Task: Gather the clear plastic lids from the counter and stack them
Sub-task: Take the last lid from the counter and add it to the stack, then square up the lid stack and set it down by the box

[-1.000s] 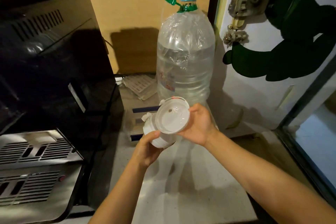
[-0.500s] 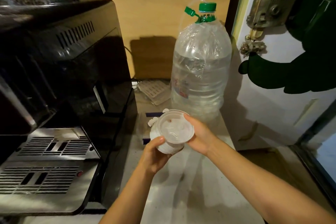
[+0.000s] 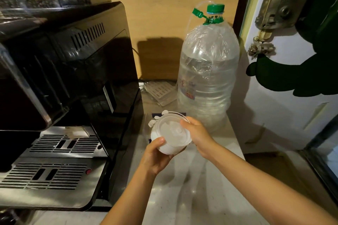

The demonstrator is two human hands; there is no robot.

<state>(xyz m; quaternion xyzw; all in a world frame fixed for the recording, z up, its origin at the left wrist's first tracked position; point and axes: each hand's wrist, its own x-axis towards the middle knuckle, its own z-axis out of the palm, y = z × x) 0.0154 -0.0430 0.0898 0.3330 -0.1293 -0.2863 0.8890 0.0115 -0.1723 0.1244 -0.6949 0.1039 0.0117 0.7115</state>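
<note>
A stack of clear plastic lids (image 3: 171, 136) hangs above the pale counter (image 3: 192, 193), just in front of the big water bottle. My left hand (image 3: 155, 157) cups the stack from below, thumb on its near rim. My right hand (image 3: 196, 134) grips the right edge of the top lid, which lies flat on the stack. Small white tabs stick out at the stack's far left side.
A large black coffee machine (image 3: 69, 78) with a steel drip tray (image 3: 54, 166) fills the left. A big clear water bottle (image 3: 207, 78) with a green cap stands behind the lids. A white door (image 3: 292, 87) with a metal latch is on the right. A slotted metal piece (image 3: 159, 91) lies at the back.
The top lid, held tilted up by my right hand a second ago, now lies flat on the stack. The view has shifted so everything sits more to the right.
</note>
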